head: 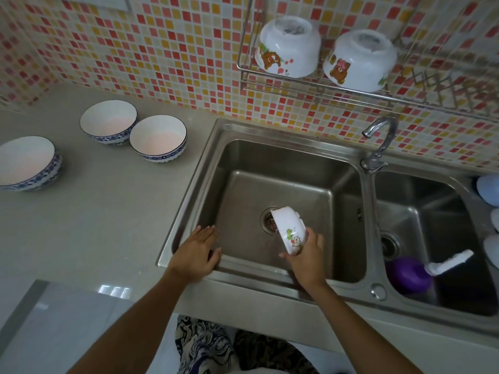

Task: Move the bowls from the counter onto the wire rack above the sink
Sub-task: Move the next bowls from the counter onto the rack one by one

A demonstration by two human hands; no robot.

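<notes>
A: Item in your right hand [307, 255]: one small white bowl [289, 229] with a cartoon print. Where is it?

B: Low centre of the frame, over the left sink basin [337, 184], above the drain. You hold it tipped mouth-down, fingers closed on its rim at the near side. Your left hand [195, 252] holds nothing; it lies flat, fingers spread, on the front left edge of the sink.

A: Handling notes?

B: By the look of it, light and stiff, probably plastic or melamine. If wet it will be slippery, so a rim pinch is the weak grip; you would do better with the thumb inside and fingers under the foot ring.

A: Count on the wire rack [310, 85]?

B: Two cartoon bowls, upper right of the frame, both upside down and side by side: the left one [289, 47] and the right one [360, 60]. Open rack space lies to their right.

A: Count on the counter [108, 211]?

B: Three blue-patterned bowls, left of the frame, all upright: one at the far left edge [27, 163], and two touching each other further back [108, 122] and [158, 137]. These look ceramic, so heavier and breakable; cup each from below.

A: Other stock?

B: One tap [380, 139], one purple bottle [407, 275] in the right basin.
</notes>
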